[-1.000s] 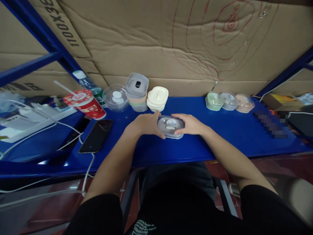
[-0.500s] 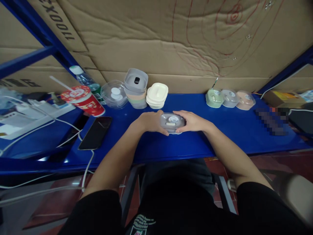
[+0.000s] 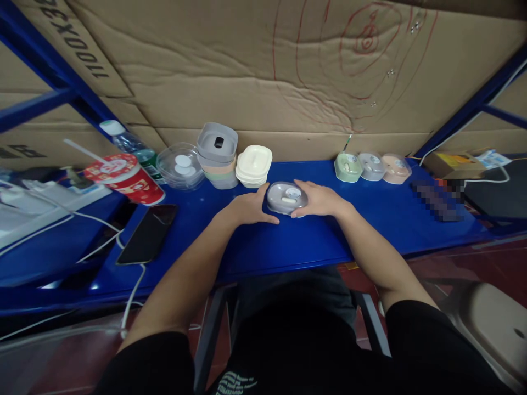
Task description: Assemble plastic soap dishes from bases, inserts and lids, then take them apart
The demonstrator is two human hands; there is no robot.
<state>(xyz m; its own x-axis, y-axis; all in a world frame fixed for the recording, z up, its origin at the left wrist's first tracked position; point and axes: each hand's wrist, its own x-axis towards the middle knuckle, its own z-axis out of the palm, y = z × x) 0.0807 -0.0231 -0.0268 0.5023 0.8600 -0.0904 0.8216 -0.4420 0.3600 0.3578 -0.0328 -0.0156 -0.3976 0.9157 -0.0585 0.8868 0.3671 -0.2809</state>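
A small grey box with a clear lid (image 3: 280, 206), a round white sticker and a cream tab on top, rests on the blue table between my hands. My right hand (image 3: 319, 198) holds its right side, thumb at the near edge and fingers at the far edge. At the left, my left hand (image 3: 251, 207) is open, thumb and fingers spread, just off the box's side. Behind it stand a stack of cream lids (image 3: 254, 164), a stack of coloured bowls (image 3: 218, 159) with a grey one on top, and nested clear covers (image 3: 181, 166).
Three lidded boxes, green (image 3: 348, 167), grey (image 3: 373, 166) and peach (image 3: 396, 169), line the back right. At the left are a red paper cup (image 3: 127, 178) with a straw, a plastic bottle (image 3: 132, 145), a phone (image 3: 148, 234) and white cables. Cardboard (image 3: 206, 71) walls the back.
My left hand has loosened from the box and its fingers have spread. My right hand remains on it. The whole view has shifted slightly.
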